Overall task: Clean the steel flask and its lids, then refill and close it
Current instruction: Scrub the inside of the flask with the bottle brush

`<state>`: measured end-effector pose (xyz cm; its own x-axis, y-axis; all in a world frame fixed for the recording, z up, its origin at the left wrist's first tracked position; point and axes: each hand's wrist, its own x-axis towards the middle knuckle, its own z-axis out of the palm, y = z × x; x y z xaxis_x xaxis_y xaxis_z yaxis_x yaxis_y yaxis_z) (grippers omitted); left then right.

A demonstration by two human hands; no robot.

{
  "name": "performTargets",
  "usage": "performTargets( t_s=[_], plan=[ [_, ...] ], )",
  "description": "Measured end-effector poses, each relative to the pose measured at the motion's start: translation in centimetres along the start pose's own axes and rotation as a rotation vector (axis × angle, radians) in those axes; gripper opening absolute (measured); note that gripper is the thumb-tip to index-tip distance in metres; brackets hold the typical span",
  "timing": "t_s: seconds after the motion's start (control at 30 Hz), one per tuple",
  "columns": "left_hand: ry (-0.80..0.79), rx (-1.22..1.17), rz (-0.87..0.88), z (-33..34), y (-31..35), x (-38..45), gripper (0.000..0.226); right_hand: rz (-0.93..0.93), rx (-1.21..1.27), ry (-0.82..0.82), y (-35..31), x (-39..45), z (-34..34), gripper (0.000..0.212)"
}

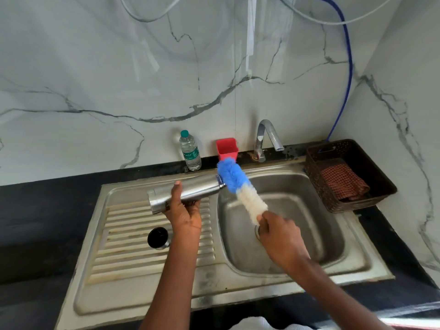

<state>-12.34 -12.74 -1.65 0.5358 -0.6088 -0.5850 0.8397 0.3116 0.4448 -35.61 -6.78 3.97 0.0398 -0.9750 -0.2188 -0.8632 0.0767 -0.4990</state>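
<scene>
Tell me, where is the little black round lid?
In the head view, the black round lid sits on the ribbed steel draining board, left of the sink basin, beside the left forearm.

Single head-worn view, forward and down, close over the sink.
</scene>
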Motion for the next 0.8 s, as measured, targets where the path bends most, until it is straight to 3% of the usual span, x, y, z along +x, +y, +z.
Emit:
performTargets(
  t_s=[0.1, 0.23, 0.4, 0.47, 0.53, 0.63, 0.7, 0.8],
  plan=[
    [0.109, -0.004, -0.122, 1.2, -0.4, -0.5, 0.075, -0.096, -0.169, 0.034, -0.3, -0.3, 1.4, 0.025],
    [0.104, 0.019, -0.281, 1.8, -1.9, -2.1, 0.040, -0.138, -0.194, 0.131, -0.5, 2.2, 2.6, 0.031],
    [0.068, 0.046, -0.295, 1.9, -0.5, -1.9, 0.036, -0.156, -0.271, 0.015, 2.2, -2.5, 1.8, 0.029],
    [0.042, 0.155, -0.268, 1.7, -0.8, -2.4, 0.034, -0.136, -0.249, 0.066, 2.3, -1.6, 1.0, 0.030],
    [0.021, 0.233, -0.237, 1.7, -1.1, -3.3, 0.047, -0.062, -0.199, 0.053, 2.4, 1.4, -0.1, 0.024],
    [-0.037, 0.309, -0.203, 1.7, -0.3, -3.8, 0.052, 0.000, 0.079, -0.229, 3.6, 6.0, -2.9, 0.023],
    [-0.093, 0.335, -0.231, 1.5, 0.8, -3.3, 0.040, 0.113, 0.364, -0.520, 4.8, 7.6, -5.1, 0.028],
    [-0.087, 0.279, -0.312, 0.8, 2.0, -2.8, 0.042, 0.187, 0.734, -0.921, 7.6, 8.3, -5.8, 0.029]
  ],
)
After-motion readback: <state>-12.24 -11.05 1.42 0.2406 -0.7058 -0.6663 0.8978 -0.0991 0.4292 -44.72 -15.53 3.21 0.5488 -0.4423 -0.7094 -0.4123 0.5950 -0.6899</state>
